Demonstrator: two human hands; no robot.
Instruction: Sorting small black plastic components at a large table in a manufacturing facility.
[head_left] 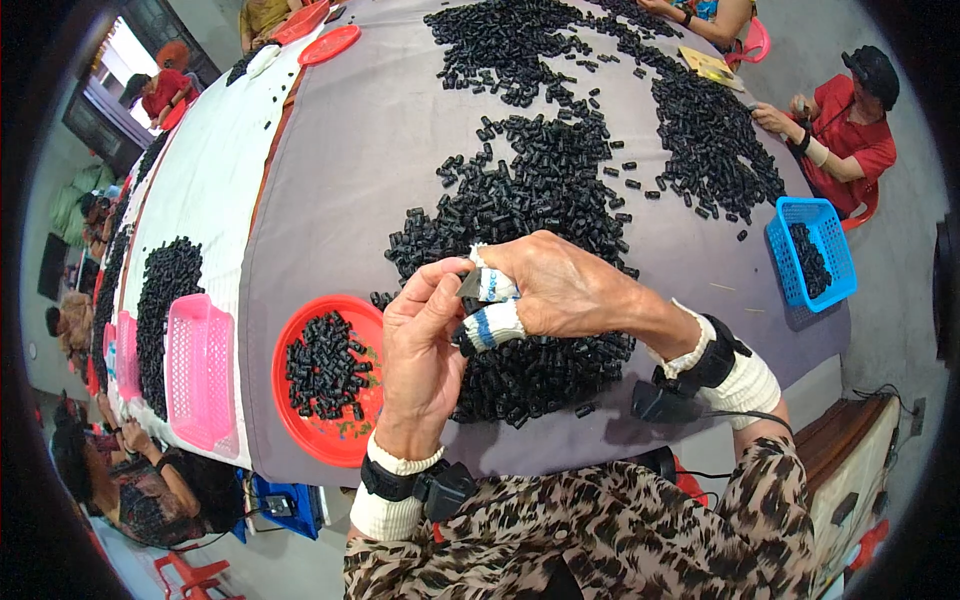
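Small grey blade-like piece [469,284] held above heap of black cylindrical parts [540,190] on grey tablecloth [340,190]. Piece clamped by curled fingers of right hand [570,285]; 2 white-and-blue wraps worn on them. Left hand [422,335]: thumb and forefinger held close together at piece's edge; whether anything is pinched cannot be told. More parts contained in round red tray [305,440], left of left hand, and blue basket [845,250], far right.
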